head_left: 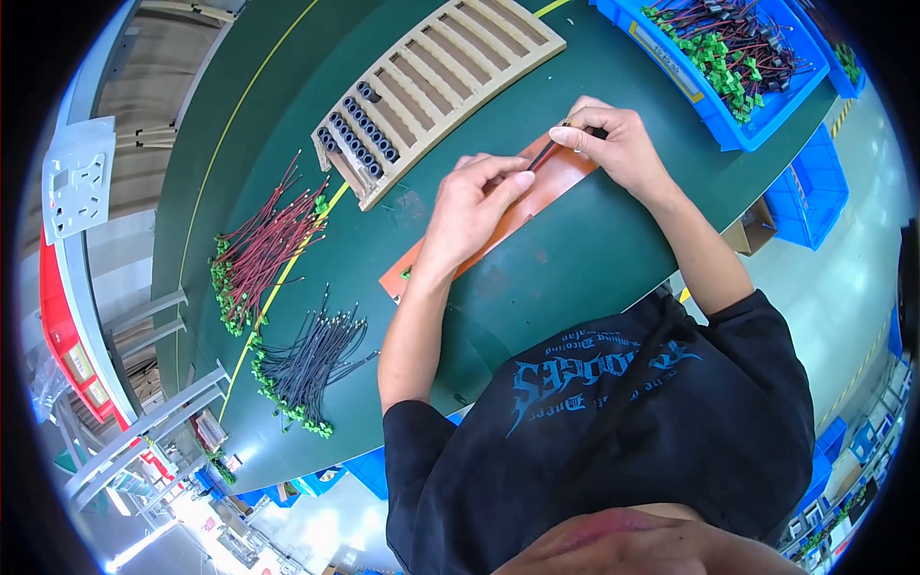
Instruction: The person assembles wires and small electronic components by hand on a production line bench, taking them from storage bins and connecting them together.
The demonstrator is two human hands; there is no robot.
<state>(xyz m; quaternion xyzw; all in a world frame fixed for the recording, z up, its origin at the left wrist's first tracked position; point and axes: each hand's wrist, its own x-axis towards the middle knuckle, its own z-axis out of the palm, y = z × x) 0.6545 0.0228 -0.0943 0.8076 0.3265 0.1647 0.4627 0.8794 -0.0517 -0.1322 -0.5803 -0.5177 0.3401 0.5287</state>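
Note:
Over an orange strip (pixel 412 265) on the green table, my left hand (pixel 471 206) and my right hand (pixel 618 149) work close together. A thin dark wire (pixel 542 155) runs between them. My left thumb and fingers pinch its near-left end. My right fingers are closed on its other end, where a small black piece (pixel 596 132) shows; its exact kind is partly hidden. Beyond my left hand stands a beige slotted tray (pixel 465 115), with several short black ring-shaped cores (pixel 364 129) in its left slots.
Left of my hands lie a bundle of red wires (pixel 273 225) and a bundle of black wires (pixel 316 355), both with green connectors. At the far right, a blue bin (pixel 733 134) holds assembled wires with green connectors (pixel 714 62). Another blue bin (pixel 815 192) sits beyond the table edge.

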